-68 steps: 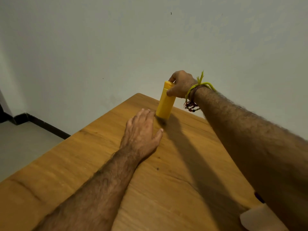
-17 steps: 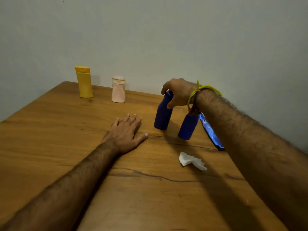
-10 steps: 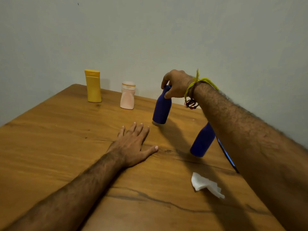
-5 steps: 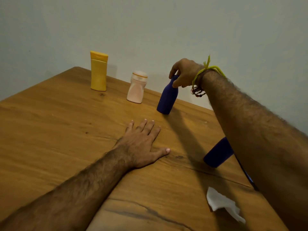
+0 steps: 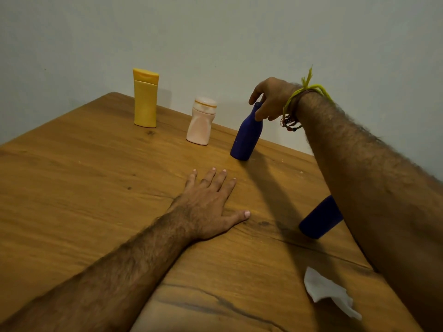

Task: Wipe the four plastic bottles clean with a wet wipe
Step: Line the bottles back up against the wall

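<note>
Three bottles stand in a row along the far edge of the wooden table point(image 5: 72, 188): a yellow bottle point(image 5: 145, 98), a pale pink bottle point(image 5: 202, 121) and a dark blue bottle point(image 5: 247, 136). My right hand point(image 5: 269, 98) holds the blue bottle at its neck with thumb and fingers; the bottle stands on the table, leaning slightly. A second dark blue bottle point(image 5: 320, 218) stands nearer, partly hidden behind my right forearm. My left hand point(image 5: 208, 207) lies flat on the table, fingers spread. A crumpled white wet wipe point(image 5: 329, 292) lies at the near right.
A plain wall runs right behind the table's far edge. The table's left corner is near the yellow bottle. My right wrist wears yellow and dark thread bands point(image 5: 299, 101).
My right hand has carried the blue bottle away from the second blue one to the far edge, beside the pink bottle, and it now stands on the table. My left hand stayed flat.
</note>
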